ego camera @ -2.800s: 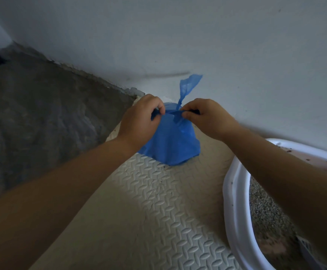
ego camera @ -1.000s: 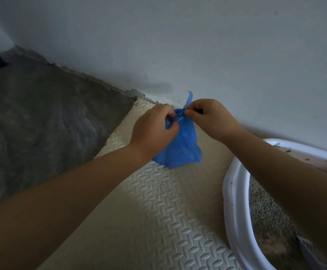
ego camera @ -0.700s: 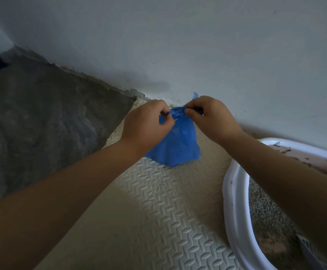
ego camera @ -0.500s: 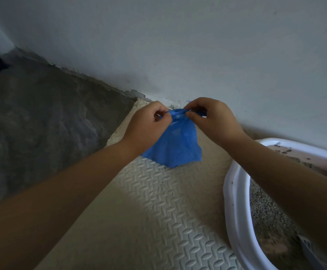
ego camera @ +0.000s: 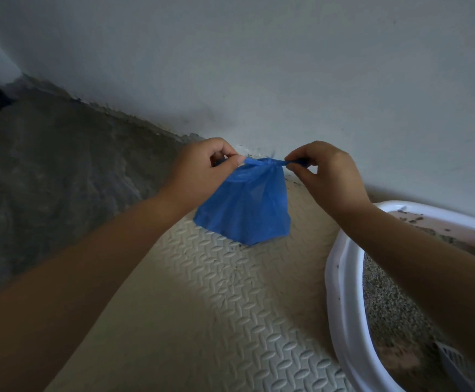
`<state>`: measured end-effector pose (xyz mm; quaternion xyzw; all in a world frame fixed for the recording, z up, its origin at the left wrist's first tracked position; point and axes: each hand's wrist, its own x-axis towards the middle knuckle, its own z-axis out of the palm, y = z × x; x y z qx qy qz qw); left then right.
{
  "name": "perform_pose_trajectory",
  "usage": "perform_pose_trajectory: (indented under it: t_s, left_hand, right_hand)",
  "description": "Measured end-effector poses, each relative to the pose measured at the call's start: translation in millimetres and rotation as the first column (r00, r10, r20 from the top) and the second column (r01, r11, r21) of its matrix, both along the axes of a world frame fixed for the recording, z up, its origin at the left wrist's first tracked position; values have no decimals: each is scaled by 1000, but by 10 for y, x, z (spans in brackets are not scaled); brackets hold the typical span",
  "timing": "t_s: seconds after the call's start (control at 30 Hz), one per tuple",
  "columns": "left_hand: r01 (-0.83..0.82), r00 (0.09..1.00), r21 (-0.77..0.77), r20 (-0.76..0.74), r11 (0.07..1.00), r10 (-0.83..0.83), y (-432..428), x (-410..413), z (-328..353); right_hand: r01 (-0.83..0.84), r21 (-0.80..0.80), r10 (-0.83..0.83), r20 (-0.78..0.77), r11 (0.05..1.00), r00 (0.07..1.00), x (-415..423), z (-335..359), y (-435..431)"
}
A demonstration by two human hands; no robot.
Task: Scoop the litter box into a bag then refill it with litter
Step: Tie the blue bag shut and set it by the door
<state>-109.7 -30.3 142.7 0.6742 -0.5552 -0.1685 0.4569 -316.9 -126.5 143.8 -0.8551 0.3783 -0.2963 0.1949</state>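
A blue plastic bag [ego camera: 247, 210] sits on the cream foam mat [ego camera: 202, 306] near the wall, its top gathered into a knot. My left hand [ego camera: 202, 174] pinches one end of the bag's top and my right hand [ego camera: 324, 176] pinches the other, the two ends stretched apart sideways. At the right stands the white litter box [ego camera: 341, 292], holding grey litter [ego camera: 386, 309]. A grey slotted scoop [ego camera: 451, 363] lies in the box at the bottom right, partly hidden by my right forearm.
A pale wall [ego camera: 259, 66] runs close behind the bag. Bare grey concrete floor [ego camera: 47, 179] lies left of the mat. Crumbs of litter dot the box's rim and the mat beside the wall.
My hands have moved apart, drawing the bag's two top ends sideways into a tight knot. The loose tail that stood above the bag earlier is no longer sticking up.
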Motion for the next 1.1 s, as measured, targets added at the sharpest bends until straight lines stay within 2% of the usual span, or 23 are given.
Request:
perform_pose_trajectory:
  t_s: [0.2,0.43,0.73,1.1]
  left_hand:
    - [-18,985,61,172,998,7,63,184,88]
    - [-50,957,128,291,991,11,117,331,75]
    - [-86,987,228,154,970,52,269,644,-356]
    - [-173,983,370,114,913,141,463,954,-715]
  right_hand:
    - [9,-46,-11,-47,999,999,-21,-65,-81]
    - [-1,-86,-5,-77,996,997,-39,-76,-139]
    - [89,-35,-94,-196,995,976,-249,-257,-284]
    - [230,65,-189,-377,971,907,-388,-379,-402]
